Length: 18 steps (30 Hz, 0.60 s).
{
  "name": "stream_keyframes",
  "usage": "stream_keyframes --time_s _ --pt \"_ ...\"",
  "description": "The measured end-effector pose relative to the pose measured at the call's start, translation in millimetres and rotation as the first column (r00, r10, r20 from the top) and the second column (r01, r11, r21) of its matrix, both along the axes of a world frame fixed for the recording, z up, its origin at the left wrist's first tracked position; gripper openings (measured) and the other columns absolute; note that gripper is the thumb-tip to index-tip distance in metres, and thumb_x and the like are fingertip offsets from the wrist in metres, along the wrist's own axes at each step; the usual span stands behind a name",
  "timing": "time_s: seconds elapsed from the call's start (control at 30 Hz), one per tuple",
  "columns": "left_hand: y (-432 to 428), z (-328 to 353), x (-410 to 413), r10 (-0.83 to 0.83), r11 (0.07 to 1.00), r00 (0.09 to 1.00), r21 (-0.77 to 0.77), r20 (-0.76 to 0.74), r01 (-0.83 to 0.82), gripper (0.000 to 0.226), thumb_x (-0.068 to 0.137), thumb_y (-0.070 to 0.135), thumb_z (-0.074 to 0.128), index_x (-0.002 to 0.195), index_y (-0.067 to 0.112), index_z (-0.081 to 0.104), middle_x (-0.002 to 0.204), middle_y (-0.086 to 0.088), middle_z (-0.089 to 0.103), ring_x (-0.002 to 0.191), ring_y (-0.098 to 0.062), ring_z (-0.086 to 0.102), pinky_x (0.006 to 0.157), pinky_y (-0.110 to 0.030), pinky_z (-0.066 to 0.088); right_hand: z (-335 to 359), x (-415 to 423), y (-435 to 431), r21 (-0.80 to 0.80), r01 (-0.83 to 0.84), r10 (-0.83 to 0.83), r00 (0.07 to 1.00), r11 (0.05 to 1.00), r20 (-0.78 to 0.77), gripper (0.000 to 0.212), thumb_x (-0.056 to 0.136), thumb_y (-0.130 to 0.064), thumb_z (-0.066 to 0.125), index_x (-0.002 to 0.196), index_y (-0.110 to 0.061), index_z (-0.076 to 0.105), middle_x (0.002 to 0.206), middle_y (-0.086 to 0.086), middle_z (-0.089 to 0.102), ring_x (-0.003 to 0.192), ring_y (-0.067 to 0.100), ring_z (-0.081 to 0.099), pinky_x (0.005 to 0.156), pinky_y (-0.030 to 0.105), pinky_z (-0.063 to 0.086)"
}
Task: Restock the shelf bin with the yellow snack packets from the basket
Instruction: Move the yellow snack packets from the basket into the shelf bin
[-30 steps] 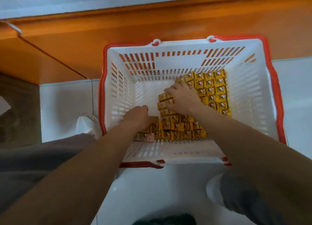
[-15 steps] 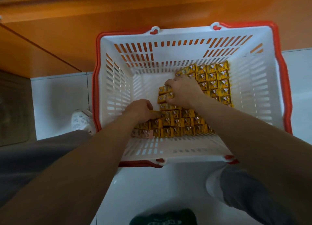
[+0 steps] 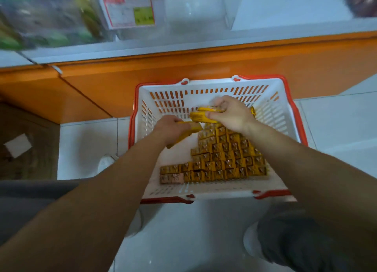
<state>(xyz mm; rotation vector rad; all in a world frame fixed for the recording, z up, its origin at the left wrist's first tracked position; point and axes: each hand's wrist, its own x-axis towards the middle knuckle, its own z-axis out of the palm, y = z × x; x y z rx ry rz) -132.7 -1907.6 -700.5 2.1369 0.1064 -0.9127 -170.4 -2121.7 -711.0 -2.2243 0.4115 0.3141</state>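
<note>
Left hand (image 3: 171, 128) and right hand (image 3: 232, 114) each clutch stacked packets (image 3: 202, 116) above the basket (image 3: 204, 81). Risk: loose outer packets may slip before reaching the bin (image 3: 228, 16), upper centre.

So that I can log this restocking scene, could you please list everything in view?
basket: one, white with red rim, on the floor
yellow snack packets: many, yellow, in rows in the basket
pinkish packet: one, at the near-left end of the rows
held packets: a few, yellow, above the basket
shelf bin: one, clear, on the shelf, blurred
price label: one, white, red and green, left of the bin
shelf base: one, orange, behind the basket
floor: white tiles
left hand: grips held packets
right hand: grips held packets
</note>
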Motion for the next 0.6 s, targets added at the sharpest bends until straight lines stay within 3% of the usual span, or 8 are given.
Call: stream_keyframes --time_s 0.07,0.1,0.2,0.27,0.37,0.43,0.5,0.6 --pt "-5.2 24.9 4.1 0.146 0.981 0.989 -0.121 -0.032 -0.149 0.036 0.075 0.047 0.082 0.094 0.017 0.074 0.089 -0.005 0.072 0.077 -0.022 0.068 0.067 -0.033 0.058 25.8 -2.6 -1.0 0.12 0.064 -0.064 0.998 0.991 -0.001 0.051 0.08 -0.051 0.075 0.12 -0.025 0.059 0.116 -0.008 0.061 0.106 0.011 0.058 0.073 0.017 0.039" --pt "-7.4 40.9 5.3 0.202 0.959 0.976 -0.186 -0.085 -0.215 0.032 0.081 0.037 0.082 0.1 0.013 0.074 0.092 -0.008 0.073 0.079 -0.024 0.068 0.068 -0.036 0.057 41.9 -2.9 -1.1 0.16 0.075 -0.076 0.997 0.984 0.002 0.053 0.08 -0.05 0.076 0.122 -0.024 0.058 0.116 -0.006 0.063 0.107 0.013 0.06 0.075 0.019 0.042" --pt "-13.5 97.4 4.2 0.188 0.89 0.969 -0.39 -0.158 -0.236 0.015 0.084 0.021 0.078 0.09 0.01 0.07 0.068 -0.007 0.061 0.046 -0.016 0.055 0.047 -0.024 0.042 100.5 -1.5 -0.4 0.24 0.083 -0.09 0.996 0.967 0.021 0.057 0.079 -0.042 0.079 0.126 -0.017 0.059 0.116 0.001 0.065 0.104 0.02 0.066 0.084 0.037 0.056" --pt "-14.8 138.2 1.4 0.14 0.85 0.976 -0.487 -0.165 -0.204 0.008 0.087 0.016 0.073 0.089 0.01 0.068 0.058 -0.006 0.053 0.038 -0.016 0.047 0.042 -0.023 0.039 144.7 -2.7 1.3 0.29 0.062 -0.081 0.995 0.955 0.054 0.051 0.081 -0.036 0.079 0.124 -0.013 0.062 0.11 0.002 0.07 0.094 0.015 0.07 0.073 0.033 0.059" --pt "-9.9 197.8 -8.5 0.033 0.791 0.985 -0.598 -0.17 -0.13 0.014 0.085 0.015 0.068 0.073 0.009 0.065 0.055 -0.008 0.05 0.042 -0.02 0.047 0.042 -0.025 0.04 208.0 -14.9 4.0 0.4 0.056 -0.107 0.988 0.915 0.107 0.027 0.084 -0.026 0.075 0.108 -0.013 0.069 0.091 -0.001 0.072 0.081 0.009 0.069 0.068 0.028 0.06" --pt "-4.8 225.7 -17.3 -0.01 0.766 0.985 -0.634 -0.172 -0.103 0.022 0.07 0.021 0.073 0.084 0.005 0.067 0.064 -0.011 0.059 0.05 -0.02 0.057 0.047 -0.027 0.047 239.1 -29.5 2.5 0.479 0.07 -0.149 0.98 0.875 0.129 0.015 0.085 -0.022 0.073 0.096 -0.013 0.069 0.082 -0.001 0.069 0.078 0.01 0.068 0.07 0.032 0.061" --pt "-0.1 242.0 -25.6 0.01 0.74 0.984 -0.66 -0.176 -0.126 0.044 0.058 0.023 0.077 0.095 0.002 0.067 0.078 -0.017 0.061 0.062 -0.021 0.062 0.055 -0.03 0.053 258.2 -45.1 1.5 0.551 0.084 -0.196 0.969 0.831 0.148 0.018 0.085 -0.021 0.073 0.094 -0.006 0.069 0.08 0.004 0.065 0.078 0.015 0.066 0.071 0.033 0.06" --pt "2.2 249.1 -38.2 0.095 0.661 0.978 -0.723 -0.187 -0.202 0.042 0.062 0.021 0.074 0.098 0.0 0.069 0.082 -0.019 0.061 0.066 -0.023 0.063 0.059 -0.032 0.055 264.4 -62.6 7.1 0.667 0.158 -0.324 0.937 0.728 0.132 0.019 0.082 -0.021 0.075 0.088 -0.005 0.068 0.077 0.009 0.067 0.079 0.027 0.071 0.067 0.033 0.06"
